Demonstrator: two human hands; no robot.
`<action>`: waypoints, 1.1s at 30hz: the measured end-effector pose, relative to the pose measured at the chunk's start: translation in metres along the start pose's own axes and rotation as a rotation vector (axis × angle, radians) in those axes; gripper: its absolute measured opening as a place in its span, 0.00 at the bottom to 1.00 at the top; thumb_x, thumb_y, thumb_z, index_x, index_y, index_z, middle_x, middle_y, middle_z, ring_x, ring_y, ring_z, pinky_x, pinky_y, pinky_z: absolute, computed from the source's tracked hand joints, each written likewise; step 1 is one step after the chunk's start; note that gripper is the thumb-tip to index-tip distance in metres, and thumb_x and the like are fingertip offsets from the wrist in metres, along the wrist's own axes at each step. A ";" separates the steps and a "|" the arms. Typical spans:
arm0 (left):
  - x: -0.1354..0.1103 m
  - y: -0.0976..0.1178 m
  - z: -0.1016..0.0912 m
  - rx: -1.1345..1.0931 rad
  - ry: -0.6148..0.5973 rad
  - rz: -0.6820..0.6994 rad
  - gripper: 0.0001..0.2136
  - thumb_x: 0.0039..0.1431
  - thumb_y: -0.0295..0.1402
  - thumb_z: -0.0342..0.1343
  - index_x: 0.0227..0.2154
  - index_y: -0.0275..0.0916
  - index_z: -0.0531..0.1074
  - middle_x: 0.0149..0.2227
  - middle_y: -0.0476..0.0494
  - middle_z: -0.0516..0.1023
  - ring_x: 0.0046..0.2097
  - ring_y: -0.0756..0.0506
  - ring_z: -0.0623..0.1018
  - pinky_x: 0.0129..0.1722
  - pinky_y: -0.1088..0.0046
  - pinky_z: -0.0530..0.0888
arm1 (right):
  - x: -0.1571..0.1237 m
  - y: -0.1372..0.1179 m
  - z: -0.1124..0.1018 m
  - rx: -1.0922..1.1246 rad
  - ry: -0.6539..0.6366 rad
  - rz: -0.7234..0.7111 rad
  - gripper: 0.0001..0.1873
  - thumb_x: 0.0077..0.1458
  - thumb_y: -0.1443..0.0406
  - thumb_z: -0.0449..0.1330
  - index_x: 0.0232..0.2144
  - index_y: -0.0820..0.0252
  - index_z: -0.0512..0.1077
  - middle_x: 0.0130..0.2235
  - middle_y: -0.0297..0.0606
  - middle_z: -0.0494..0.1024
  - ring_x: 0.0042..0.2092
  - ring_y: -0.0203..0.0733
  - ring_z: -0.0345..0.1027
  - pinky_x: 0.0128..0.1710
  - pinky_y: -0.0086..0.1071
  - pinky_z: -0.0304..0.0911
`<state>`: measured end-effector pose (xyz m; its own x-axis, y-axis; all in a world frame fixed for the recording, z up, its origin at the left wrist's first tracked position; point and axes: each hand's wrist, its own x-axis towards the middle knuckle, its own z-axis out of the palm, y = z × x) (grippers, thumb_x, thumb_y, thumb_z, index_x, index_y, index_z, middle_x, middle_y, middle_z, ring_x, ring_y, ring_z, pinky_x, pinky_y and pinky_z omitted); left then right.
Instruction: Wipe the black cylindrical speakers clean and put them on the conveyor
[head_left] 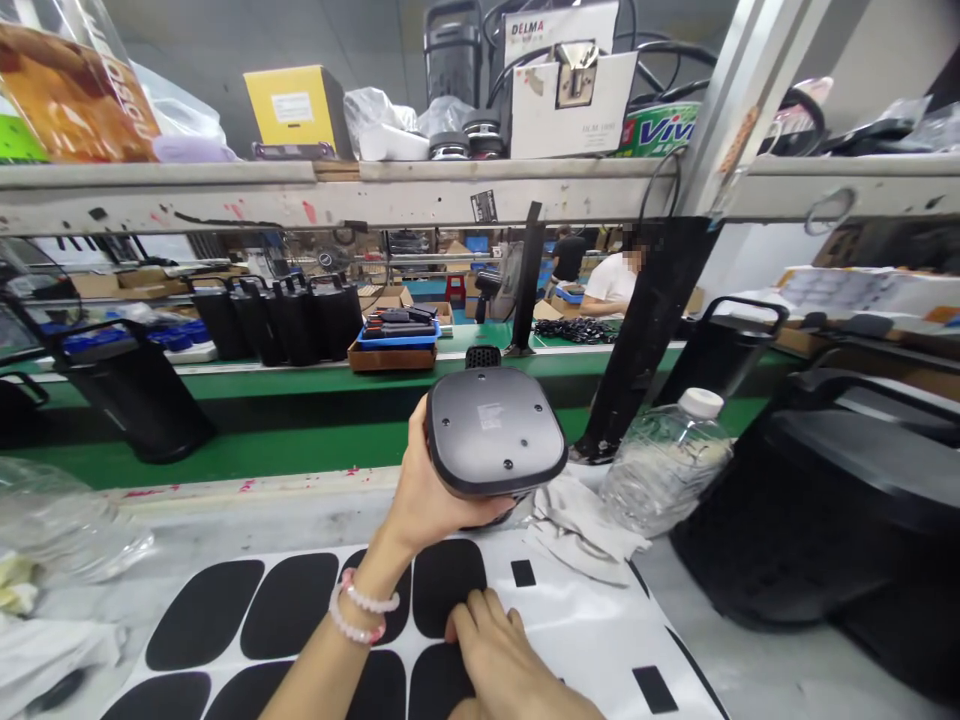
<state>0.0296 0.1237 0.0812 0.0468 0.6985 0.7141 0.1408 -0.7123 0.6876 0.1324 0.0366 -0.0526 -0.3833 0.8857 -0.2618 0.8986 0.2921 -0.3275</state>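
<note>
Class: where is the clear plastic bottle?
Head view, right of centre: the bottle sits beside the crumpled cloth, right of the device the left hand holds.

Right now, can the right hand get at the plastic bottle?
Probably yes: right hand lies on the pad sheet, and only a low crumpled cloth sits between it and the bottle.

Single head view, facing forward-down, close over workbench [765,660]; green conveyor [300,450] and shelf [375,190] beyond.
</note>
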 end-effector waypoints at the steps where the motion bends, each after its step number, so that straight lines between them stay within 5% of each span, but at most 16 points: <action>1: 0.000 0.000 0.000 0.001 -0.001 0.005 0.54 0.30 0.49 0.73 0.61 0.42 0.52 0.56 0.33 0.69 0.56 0.32 0.73 0.56 0.50 0.68 | -0.002 0.000 0.001 -0.009 0.019 0.015 0.15 0.51 0.65 0.63 0.42 0.61 0.71 0.49 0.53 0.71 0.52 0.61 0.63 0.48 0.56 0.63; 5: 0.000 0.001 -0.001 0.017 0.005 0.020 0.54 0.30 0.50 0.73 0.61 0.42 0.52 0.55 0.33 0.70 0.55 0.32 0.74 0.55 0.50 0.69 | -0.016 0.000 0.005 -0.012 0.073 -0.028 0.17 0.47 0.58 0.68 0.37 0.62 0.73 0.47 0.52 0.71 0.50 0.61 0.65 0.45 0.53 0.66; 11: -0.001 -0.005 -0.002 0.039 0.007 0.019 0.54 0.32 0.52 0.72 0.62 0.42 0.53 0.56 0.32 0.70 0.56 0.32 0.74 0.55 0.48 0.69 | -0.031 0.005 0.021 -0.110 0.291 -0.094 0.31 0.40 0.61 0.73 0.47 0.62 0.71 0.44 0.50 0.73 0.46 0.58 0.68 0.43 0.50 0.68; 17: -0.001 -0.009 -0.004 0.052 0.072 -0.026 0.53 0.31 0.50 0.73 0.61 0.42 0.55 0.56 0.33 0.71 0.56 0.33 0.74 0.56 0.51 0.69 | -0.032 -0.010 -0.001 -0.066 0.118 -0.031 0.30 0.43 0.65 0.70 0.50 0.66 0.70 0.48 0.57 0.71 0.51 0.64 0.65 0.47 0.55 0.65; 22: 0.001 -0.009 -0.006 0.035 0.094 -0.036 0.47 0.33 0.48 0.73 0.57 0.42 0.58 0.55 0.35 0.71 0.57 0.34 0.74 0.58 0.53 0.69 | -0.033 -0.023 -0.034 0.085 -0.078 0.090 0.35 0.34 0.71 0.73 0.48 0.67 0.70 0.50 0.54 0.70 0.53 0.61 0.63 0.52 0.54 0.60; 33: 0.004 -0.006 -0.003 -0.001 0.068 -0.022 0.51 0.31 0.52 0.73 0.59 0.42 0.55 0.56 0.34 0.70 0.58 0.34 0.72 0.59 0.52 0.67 | -0.052 -0.014 -0.061 0.394 -0.108 0.022 0.25 0.40 0.76 0.62 0.44 0.60 0.67 0.50 0.42 0.67 0.54 0.47 0.60 0.58 0.40 0.52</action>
<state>0.0260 0.1307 0.0803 -0.0232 0.7076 0.7062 0.1406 -0.6971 0.7031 0.1525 0.0087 0.0205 -0.4037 0.8412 -0.3597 0.7644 0.0940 -0.6379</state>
